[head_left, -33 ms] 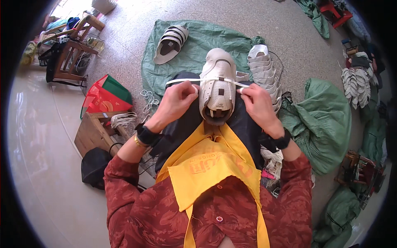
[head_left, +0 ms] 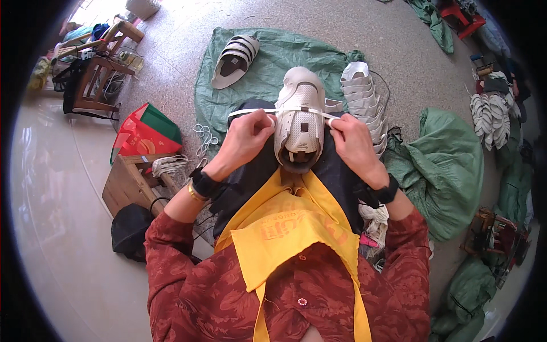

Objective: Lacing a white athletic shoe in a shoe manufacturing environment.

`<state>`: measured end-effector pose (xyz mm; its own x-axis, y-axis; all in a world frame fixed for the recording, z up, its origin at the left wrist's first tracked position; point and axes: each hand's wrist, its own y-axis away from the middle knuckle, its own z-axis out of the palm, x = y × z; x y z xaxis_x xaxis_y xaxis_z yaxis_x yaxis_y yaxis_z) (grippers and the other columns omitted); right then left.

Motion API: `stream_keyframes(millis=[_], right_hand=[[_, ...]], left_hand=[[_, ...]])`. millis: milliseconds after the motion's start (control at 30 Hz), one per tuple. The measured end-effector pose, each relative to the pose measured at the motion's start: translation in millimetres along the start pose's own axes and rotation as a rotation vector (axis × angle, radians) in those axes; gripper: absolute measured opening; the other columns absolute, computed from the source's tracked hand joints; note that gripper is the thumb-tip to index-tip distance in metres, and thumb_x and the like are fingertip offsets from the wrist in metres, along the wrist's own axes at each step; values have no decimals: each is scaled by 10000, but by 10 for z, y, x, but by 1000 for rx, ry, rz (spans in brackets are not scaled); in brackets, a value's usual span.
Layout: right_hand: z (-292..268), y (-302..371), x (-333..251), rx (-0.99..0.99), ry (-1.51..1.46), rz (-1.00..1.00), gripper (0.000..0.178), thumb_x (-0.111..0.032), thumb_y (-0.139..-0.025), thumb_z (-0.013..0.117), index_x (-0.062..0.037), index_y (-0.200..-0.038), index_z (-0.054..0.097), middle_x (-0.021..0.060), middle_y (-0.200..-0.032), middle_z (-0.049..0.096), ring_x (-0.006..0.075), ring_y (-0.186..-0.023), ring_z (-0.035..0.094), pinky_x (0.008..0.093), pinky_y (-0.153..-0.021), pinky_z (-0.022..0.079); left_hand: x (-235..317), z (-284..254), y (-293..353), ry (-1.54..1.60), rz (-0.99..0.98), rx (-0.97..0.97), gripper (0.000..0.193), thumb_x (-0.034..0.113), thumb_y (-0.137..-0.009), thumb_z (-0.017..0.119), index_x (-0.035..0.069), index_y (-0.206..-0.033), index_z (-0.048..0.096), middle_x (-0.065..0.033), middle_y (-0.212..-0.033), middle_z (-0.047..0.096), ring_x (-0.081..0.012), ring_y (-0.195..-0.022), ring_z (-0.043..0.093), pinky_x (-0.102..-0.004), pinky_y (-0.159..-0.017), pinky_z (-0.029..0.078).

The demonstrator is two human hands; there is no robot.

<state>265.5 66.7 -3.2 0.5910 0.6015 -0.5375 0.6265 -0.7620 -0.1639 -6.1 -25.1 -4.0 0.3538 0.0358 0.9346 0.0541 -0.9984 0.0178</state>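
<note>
A white perforated shoe upper (head_left: 297, 128) rests on my lap between my knees, its opening towards me and its toe away. Across its middle lies a flat white shoelace (head_left: 259, 110), stretched out to both sides. To the left of the upper, my left hand (head_left: 248, 137) is closed in a pinch on the lace, close against the upper's side. My right hand (head_left: 357, 145) pinches the lace on the other side, thumb and forefinger together. Both wrists carry dark bands.
A green sheet (head_left: 273, 51) lies on the floor ahead, with stacked uppers (head_left: 236, 60) on it and a row of white uppers (head_left: 362, 97) at its right. A wooden stool (head_left: 128, 185) and a red bag (head_left: 145, 134) are on the left, a green sack (head_left: 444, 165) on the right.
Both hands have shifted very slightly. The upper and the lace lie almost exactly as before, with the same grip on both sides.
</note>
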Motion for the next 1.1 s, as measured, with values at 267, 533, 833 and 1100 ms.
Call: stream_keyframes(millis=[267, 533, 833, 1100], right_hand=[[85, -304, 2, 148, -230, 93, 352, 30, -871, 683, -12, -1220, 669, 126, -865, 673, 252, -773, 682, 364, -714, 556], [195, -376, 90, 133, -762, 315, 457, 14, -908, 712, -8, -1358, 633, 41, -914, 719, 77, -820, 696, 248, -747, 588], [202, -361, 23, 132, -861, 310, 443, 39, -926, 683, 30, -1362, 607, 57, -941, 726, 99, -844, 712, 251, -788, 599], [194, -290, -96, 165, -823, 293, 427, 51, -919, 681, 19, -1340, 623, 53, -930, 731, 109, -847, 722, 254, -766, 595]], left_hand=[[32, 70, -289, -153, -78, 31, 63, -27, -926, 633, -23, -927, 570, -108, -1056, 738, -95, -848, 631, -267, -793, 535], [-253, 171, -434, 254, -22, -6, 62, -49, -950, 592, -25, -974, 540, -121, -1280, 690, -93, -1042, 615, -267, -948, 505], [-216, 183, -433, 398, -11, -15, 82, -52, -952, 595, -22, -1002, 537, -129, -1296, 684, -108, -1056, 631, -271, -957, 518], [-244, 195, -439, 408, 2, -12, 75, -48, -949, 604, -25, -992, 547, -122, -1275, 692, -100, -1028, 632, -261, -930, 522]])
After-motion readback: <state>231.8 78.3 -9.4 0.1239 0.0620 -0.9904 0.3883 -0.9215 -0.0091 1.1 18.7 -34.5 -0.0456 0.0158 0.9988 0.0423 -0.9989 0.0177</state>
